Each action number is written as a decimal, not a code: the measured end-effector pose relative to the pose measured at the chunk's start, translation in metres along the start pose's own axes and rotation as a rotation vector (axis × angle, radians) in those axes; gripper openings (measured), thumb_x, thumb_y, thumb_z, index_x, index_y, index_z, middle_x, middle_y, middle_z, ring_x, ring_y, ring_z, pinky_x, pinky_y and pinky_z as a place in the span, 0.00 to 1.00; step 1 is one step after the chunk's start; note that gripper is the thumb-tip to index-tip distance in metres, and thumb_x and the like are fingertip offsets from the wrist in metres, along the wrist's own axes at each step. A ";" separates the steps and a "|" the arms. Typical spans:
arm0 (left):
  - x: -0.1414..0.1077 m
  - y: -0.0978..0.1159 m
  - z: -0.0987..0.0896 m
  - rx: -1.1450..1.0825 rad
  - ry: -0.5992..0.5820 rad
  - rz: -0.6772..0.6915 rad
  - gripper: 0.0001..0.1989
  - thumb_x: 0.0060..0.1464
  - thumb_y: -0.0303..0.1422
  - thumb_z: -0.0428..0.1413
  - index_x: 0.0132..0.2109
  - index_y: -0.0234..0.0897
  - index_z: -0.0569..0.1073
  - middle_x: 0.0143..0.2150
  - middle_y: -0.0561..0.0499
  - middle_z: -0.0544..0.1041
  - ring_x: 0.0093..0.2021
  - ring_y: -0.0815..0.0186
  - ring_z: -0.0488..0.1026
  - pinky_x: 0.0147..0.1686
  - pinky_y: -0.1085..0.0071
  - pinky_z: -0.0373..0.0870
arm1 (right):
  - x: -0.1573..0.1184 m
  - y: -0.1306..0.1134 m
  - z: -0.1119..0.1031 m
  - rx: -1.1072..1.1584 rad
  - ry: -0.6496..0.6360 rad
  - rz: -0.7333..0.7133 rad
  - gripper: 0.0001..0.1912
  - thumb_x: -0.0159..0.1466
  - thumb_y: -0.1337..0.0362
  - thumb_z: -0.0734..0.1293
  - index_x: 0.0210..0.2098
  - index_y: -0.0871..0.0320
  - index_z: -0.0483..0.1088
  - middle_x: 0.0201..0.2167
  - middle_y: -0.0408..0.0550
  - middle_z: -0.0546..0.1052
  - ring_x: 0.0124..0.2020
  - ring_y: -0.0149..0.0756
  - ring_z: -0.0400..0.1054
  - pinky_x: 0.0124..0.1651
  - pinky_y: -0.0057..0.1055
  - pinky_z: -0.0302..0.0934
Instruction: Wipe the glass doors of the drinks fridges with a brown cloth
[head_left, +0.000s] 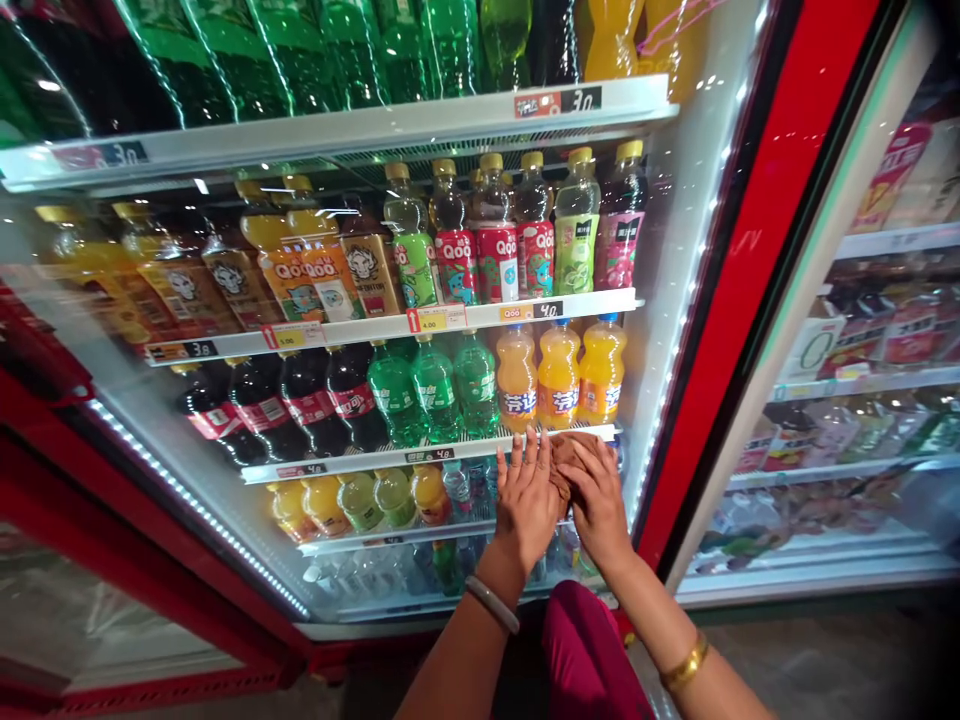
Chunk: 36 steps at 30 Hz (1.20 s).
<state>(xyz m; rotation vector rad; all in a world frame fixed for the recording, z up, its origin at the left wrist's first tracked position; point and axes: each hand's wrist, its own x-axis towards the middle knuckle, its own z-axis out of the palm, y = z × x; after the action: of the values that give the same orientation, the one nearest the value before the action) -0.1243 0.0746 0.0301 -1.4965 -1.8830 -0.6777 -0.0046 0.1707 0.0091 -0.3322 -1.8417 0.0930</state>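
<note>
A crumpled brown cloth is in front of the right end of the shelf edge below the orange soda bottles. My right hand grips this cloth with bent fingers. Close beside it on the left, my left hand lies flat with its fingers stretched upward, its thumb side by the cloth. Whether the left palm presses on a surface is hidden. A grey bangle circles the left wrist, and a gold bracelet sits on the right forearm.
The lit drinks cooler has several shelves of bottles: cola, green soda and juices. A red frame borders it on the right, with another stocked cooler beyond. A magenta-clad leg is below my hands.
</note>
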 end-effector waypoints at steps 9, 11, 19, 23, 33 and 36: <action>-0.010 -0.018 -0.018 0.060 0.011 -0.166 0.39 0.67 0.30 0.50 0.77 0.38 0.40 0.77 0.31 0.46 0.75 0.38 0.50 0.68 0.29 0.53 | 0.039 -0.008 -0.011 -0.048 0.239 0.276 0.20 0.65 0.71 0.61 0.55 0.53 0.69 0.70 0.55 0.64 0.77 0.55 0.45 0.72 0.72 0.40; -0.011 -0.024 -0.018 0.074 0.015 -0.188 0.39 0.65 0.28 0.51 0.77 0.39 0.42 0.77 0.32 0.46 0.76 0.37 0.49 0.68 0.29 0.52 | 0.043 -0.024 0.003 -0.036 0.135 0.154 0.21 0.65 0.73 0.62 0.56 0.52 0.69 0.69 0.54 0.64 0.77 0.53 0.42 0.73 0.71 0.42; -0.034 -0.044 -0.015 0.084 0.074 -0.153 0.39 0.66 0.28 0.52 0.77 0.37 0.42 0.78 0.33 0.44 0.77 0.41 0.45 0.70 0.37 0.56 | -0.026 -0.021 0.023 -0.023 0.011 0.078 0.18 0.67 0.73 0.62 0.54 0.52 0.71 0.64 0.54 0.71 0.76 0.53 0.47 0.70 0.73 0.49; -0.035 -0.046 -0.014 0.093 0.090 -0.145 0.40 0.66 0.28 0.52 0.77 0.37 0.41 0.78 0.34 0.47 0.77 0.42 0.45 0.70 0.37 0.55 | 0.010 -0.035 0.022 -0.025 0.117 0.191 0.17 0.67 0.71 0.63 0.54 0.52 0.69 0.67 0.55 0.67 0.76 0.55 0.46 0.70 0.74 0.47; -0.041 -0.070 -0.029 0.090 0.103 -0.088 0.40 0.66 0.26 0.52 0.77 0.36 0.40 0.78 0.33 0.44 0.78 0.45 0.38 0.72 0.39 0.52 | -0.026 -0.045 0.036 -0.013 -0.101 0.027 0.22 0.67 0.74 0.60 0.57 0.51 0.70 0.64 0.53 0.71 0.77 0.51 0.43 0.72 0.71 0.47; -0.043 -0.072 -0.031 0.069 0.111 -0.104 0.39 0.67 0.26 0.51 0.77 0.35 0.40 0.78 0.33 0.43 0.78 0.46 0.37 0.73 0.38 0.49 | -0.001 -0.052 0.034 0.025 -0.002 0.129 0.21 0.67 0.74 0.60 0.56 0.51 0.69 0.66 0.54 0.69 0.77 0.53 0.44 0.70 0.74 0.46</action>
<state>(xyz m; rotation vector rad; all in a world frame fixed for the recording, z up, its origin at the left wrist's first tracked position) -0.1831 0.0083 0.0185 -1.2983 -1.8896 -0.7207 -0.0462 0.1245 0.0098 -0.4332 -1.8187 0.2055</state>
